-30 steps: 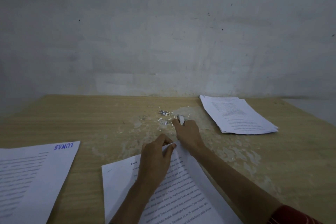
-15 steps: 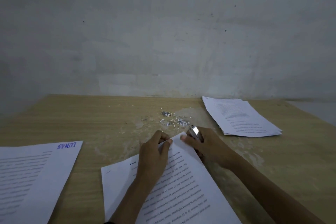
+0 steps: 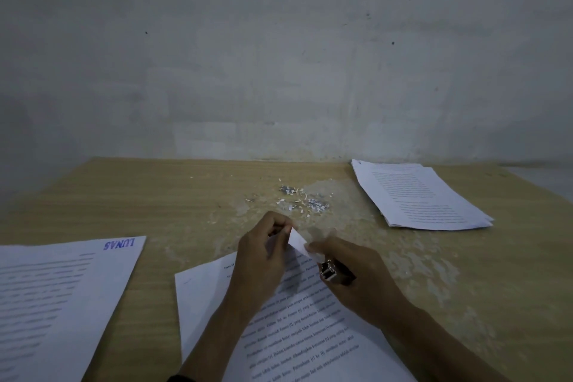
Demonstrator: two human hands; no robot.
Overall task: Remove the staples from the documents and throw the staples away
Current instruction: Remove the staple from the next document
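Both hands pinch a document's (image 3: 297, 329) lifted top corner on a wooden table (image 3: 173, 205). The left hand (image 3: 263, 260) grips it; the right hand (image 3: 356, 276) also clasps a small metal tool (image 3: 329, 271).

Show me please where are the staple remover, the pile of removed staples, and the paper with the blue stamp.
staple remover (image 3: 329, 270): head view, on its shiny metal front end.
pile of removed staples (image 3: 316, 203): head view, on the right cluster.
paper with the blue stamp (image 3: 62, 288): head view, on its printed middle.
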